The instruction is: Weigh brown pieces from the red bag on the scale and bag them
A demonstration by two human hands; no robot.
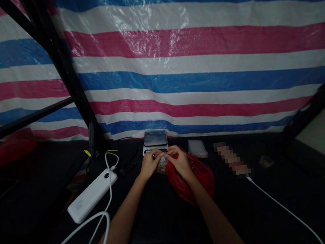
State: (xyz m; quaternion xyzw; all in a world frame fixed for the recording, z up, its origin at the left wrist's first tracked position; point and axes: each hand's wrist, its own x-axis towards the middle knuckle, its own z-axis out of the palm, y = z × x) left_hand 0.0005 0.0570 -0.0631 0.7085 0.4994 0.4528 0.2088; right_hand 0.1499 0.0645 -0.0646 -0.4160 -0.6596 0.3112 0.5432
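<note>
Between my hands hangs a small clear plastic bag point(162, 165) with small pieces inside, too dim to name. My left hand point(150, 163) pinches the bag's top edge on the left. On the right side of the same edge, the fingers of my right hand point(179, 161) are pressed together. A red mesh bag point(203, 179) lies on the table under my right wrist, with some small contents showing through. Just behind my fingers stands a small kitchen scale point(155, 138) with a dark top plate. A stack of clear plastic bags point(197, 148) rests right of the scale.
A white power bank point(92, 195) with a white cable point(110, 187) lies on the black table point(162, 224) to the left. To the right are a pixelated object point(233, 159) on a cable and a small clear packet point(266, 161). Striped sheeting point(192, 72) and a black frame post point(65, 71) stand behind.
</note>
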